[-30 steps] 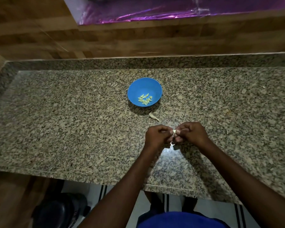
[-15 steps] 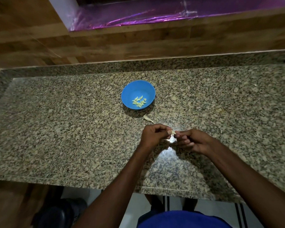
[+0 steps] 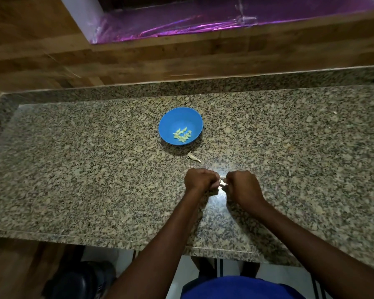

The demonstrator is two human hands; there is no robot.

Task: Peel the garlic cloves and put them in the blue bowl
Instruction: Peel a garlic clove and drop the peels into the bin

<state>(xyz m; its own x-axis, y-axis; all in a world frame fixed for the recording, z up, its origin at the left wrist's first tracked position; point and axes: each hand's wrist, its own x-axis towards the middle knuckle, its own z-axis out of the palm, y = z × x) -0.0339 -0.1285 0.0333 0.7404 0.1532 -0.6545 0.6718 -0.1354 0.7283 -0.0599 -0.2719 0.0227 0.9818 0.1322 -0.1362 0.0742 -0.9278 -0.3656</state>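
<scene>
Over the granite counter (image 3: 73,169), just on the near side of the blue bowl (image 3: 171,119) with its peeled cloves (image 3: 182,135), your left hand (image 3: 200,180) and right hand (image 3: 242,185) both pinch one garlic clove (image 3: 222,182) between curled fingers, apparently to strip its skin, a discarded scrap (image 3: 193,157) lying between.

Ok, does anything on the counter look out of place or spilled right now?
Only a pale scrap, probably garlic skin, lying loose on the granite counter just in front of the blue bowl. The peeled cloves sit inside the bowl. Both hands, left hand and right hand, pinch one garlic clove.
</scene>
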